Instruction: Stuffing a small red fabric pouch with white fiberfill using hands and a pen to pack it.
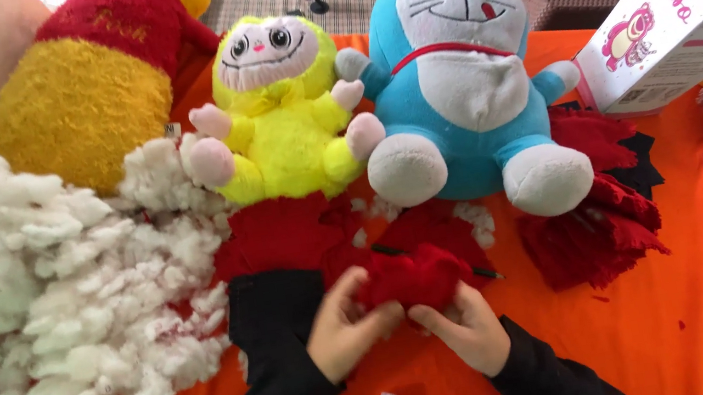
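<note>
Centre foreground: small red plush fabric piece [410, 280], partly stuffed, on the orange cloth-covered table [694, 313], pinched between both hands. Left hand [345, 327], in a black sleeve, fingers curled onto the near left edge of the piece; right hand [469, 328], likewise sleeved, thumb and fingers gripping its lower right edge. Thin dark stick [486, 274] protruding from the piece on the right.

Upper right: white and pink rectangular cardboard box [676, 10], tilted, printed with a small pink bear figure; contents not visible.

Left: large loose heap of white fluffy fibre stuffing [61, 306], lumpy in texture. Behind the hands: yellow plush monkey-like toy with pink face [278, 106]; blue and white plush cat toy with red collar [453, 71]; yellow plush bear in red top [88, 79], partly cut off. Beside the cat: stack of cut red felt-like pieces [593, 231].
</note>
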